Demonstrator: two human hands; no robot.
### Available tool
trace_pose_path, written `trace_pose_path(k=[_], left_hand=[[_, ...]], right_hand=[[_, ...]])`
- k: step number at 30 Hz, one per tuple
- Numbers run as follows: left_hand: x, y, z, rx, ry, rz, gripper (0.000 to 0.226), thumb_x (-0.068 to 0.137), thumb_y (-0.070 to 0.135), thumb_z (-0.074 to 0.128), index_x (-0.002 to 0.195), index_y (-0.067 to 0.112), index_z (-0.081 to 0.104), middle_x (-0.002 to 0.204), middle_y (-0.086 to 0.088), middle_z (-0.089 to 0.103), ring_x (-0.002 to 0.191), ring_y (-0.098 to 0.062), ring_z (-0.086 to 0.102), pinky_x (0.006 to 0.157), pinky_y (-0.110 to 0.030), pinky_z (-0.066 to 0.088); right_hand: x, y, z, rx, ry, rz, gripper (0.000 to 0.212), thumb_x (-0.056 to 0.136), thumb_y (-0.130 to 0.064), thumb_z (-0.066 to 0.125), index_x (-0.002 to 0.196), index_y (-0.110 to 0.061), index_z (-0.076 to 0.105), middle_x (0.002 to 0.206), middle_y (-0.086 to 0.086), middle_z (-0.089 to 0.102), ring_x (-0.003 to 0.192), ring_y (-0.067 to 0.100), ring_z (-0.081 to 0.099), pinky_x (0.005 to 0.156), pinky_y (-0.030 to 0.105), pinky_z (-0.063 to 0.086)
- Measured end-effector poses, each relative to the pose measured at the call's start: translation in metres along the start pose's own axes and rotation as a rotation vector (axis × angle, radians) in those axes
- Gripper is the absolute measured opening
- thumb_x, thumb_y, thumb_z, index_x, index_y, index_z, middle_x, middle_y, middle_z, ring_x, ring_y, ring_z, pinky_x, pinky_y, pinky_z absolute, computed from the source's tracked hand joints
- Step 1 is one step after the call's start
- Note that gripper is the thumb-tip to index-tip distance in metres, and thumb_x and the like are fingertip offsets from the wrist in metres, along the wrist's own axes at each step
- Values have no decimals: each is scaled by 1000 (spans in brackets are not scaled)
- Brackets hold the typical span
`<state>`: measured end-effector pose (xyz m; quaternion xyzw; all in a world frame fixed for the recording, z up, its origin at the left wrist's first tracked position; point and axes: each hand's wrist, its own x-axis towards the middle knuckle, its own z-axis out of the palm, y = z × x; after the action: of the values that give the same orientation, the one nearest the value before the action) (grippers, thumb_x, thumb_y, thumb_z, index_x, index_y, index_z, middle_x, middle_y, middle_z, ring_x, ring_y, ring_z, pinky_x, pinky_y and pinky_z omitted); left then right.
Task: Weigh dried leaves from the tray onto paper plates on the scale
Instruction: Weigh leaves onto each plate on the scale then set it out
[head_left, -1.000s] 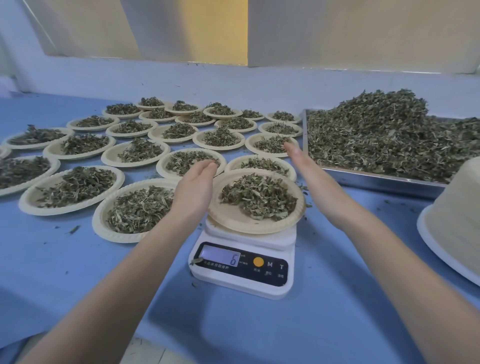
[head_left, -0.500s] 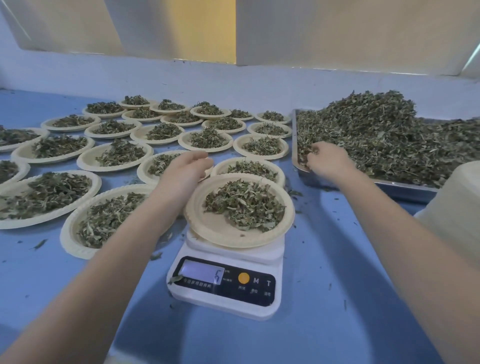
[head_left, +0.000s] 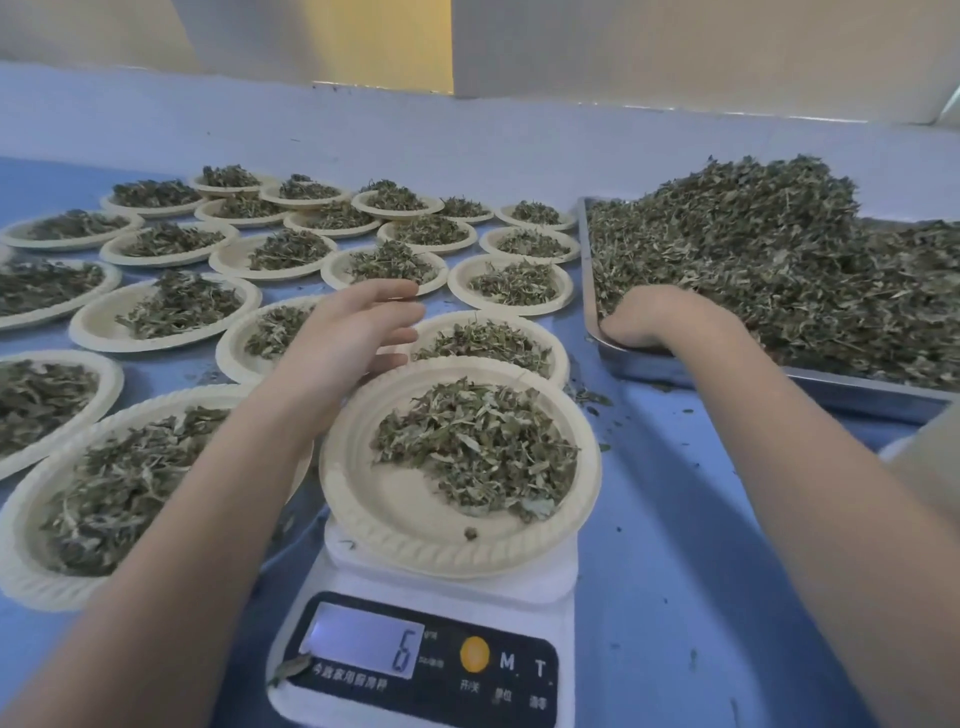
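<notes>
Fingers of the left hand (head_left: 353, 332) stay loosely spread beside the paper plate (head_left: 415, 525) on the scale (head_left: 540, 582), which reads 6, so the portion probably needs topping up. Beyond, the right hand (head_left: 654, 317) has moved over the tray (head_left: 831, 387) rim into the dried leaves (head_left: 779, 260), fingers buried, grip unclear; filled plates (head_left: 171, 312) crowd the table (head_left: 675, 519) left, leaving bare room between scale and tray.

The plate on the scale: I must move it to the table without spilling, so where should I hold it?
Grip the paper plate by its bare embossed rim, coming from the left and near side. The leaves are heaped toward the right and far part, leaving that side clear, and the rim overhangs the scale, so fingers can probably slip under it. The left hand hovers nearby.
</notes>
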<state>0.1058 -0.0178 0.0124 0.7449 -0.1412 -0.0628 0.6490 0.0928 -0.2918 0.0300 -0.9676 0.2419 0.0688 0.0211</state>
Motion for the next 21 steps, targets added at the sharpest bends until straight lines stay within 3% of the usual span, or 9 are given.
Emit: trace_pose_path(k=[4, 5, 7, 10, 12, 17, 19, 21], left_hand=[[0, 3, -1, -28, 13, 20, 26, 87, 27, 64, 113, 26, 66, 110, 0, 68, 101, -12, 66, 87, -32, 54], [-1, 3, -1, -30, 14, 22, 25, 88, 26, 64, 113, 26, 65, 111, -1, 68, 101, -12, 66, 87, -32, 53], [-3, 2, -2, -41, 28, 21, 24, 88, 26, 64, 112, 26, 65, 112, -1, 68, 102, -14, 65, 90, -34, 53], [-6, 2, -5, -64, 50, 7, 22, 88, 24, 64, 109, 26, 66, 112, -2, 68, 102, -15, 66, 91, -36, 53], [-8, 3, -7, -80, 58, 5, 21, 88, 23, 64, 109, 25, 66, 111, -4, 68, 101, -16, 66, 90, -36, 53], [-19, -1, -13, -127, 95, -9, 24, 88, 20, 63, 112, 19, 65, 110, -7, 68, 101, -19, 66, 89, -36, 54], [-21, -2, -15, -138, 102, -20, 23, 89, 18, 62, 112, 18, 64, 111, -9, 68, 103, -21, 66, 91, -38, 53], [-23, -2, -14, -153, 110, -27, 22, 88, 16, 62, 111, 16, 64, 110, -10, 68, 102, -21, 66, 91, -38, 53]], right_hand=[[-6, 0, 13, 98, 41, -62, 35, 100, -21, 31, 110, -1, 58, 117, 17, 57, 96, 31, 54, 79, 33, 39], [-7, 3, 16, 136, 62, -72, 35, 100, -22, 31, 108, -2, 59, 115, 17, 57, 96, 31, 53, 81, 34, 39], [-8, 7, 21, 164, 121, -124, 38, 100, -26, 27, 81, -8, 54, 93, 14, 59, 77, 26, 50, 67, 33, 39], [-11, 6, 23, 240, 227, -161, 55, 101, -43, 28, 56, -12, 36, 53, 4, 40, 52, 22, 40, 49, 29, 27], [-12, 4, 21, 275, 289, -131, 60, 98, -50, 36, 52, -12, 34, 47, 3, 34, 45, 20, 36, 46, 28, 27], [-28, 2, 20, 496, 611, 8, 44, 94, -33, 43, 59, -7, 47, 56, 10, 47, 60, 29, 47, 49, 30, 29], [-43, -6, 17, 609, 725, -65, 44, 95, -31, 43, 56, -10, 43, 50, 4, 44, 52, 22, 41, 52, 34, 29], [-65, -20, 12, 696, 803, -222, 47, 95, -29, 47, 51, -18, 34, 43, -3, 39, 44, 11, 33, 52, 26, 30]])
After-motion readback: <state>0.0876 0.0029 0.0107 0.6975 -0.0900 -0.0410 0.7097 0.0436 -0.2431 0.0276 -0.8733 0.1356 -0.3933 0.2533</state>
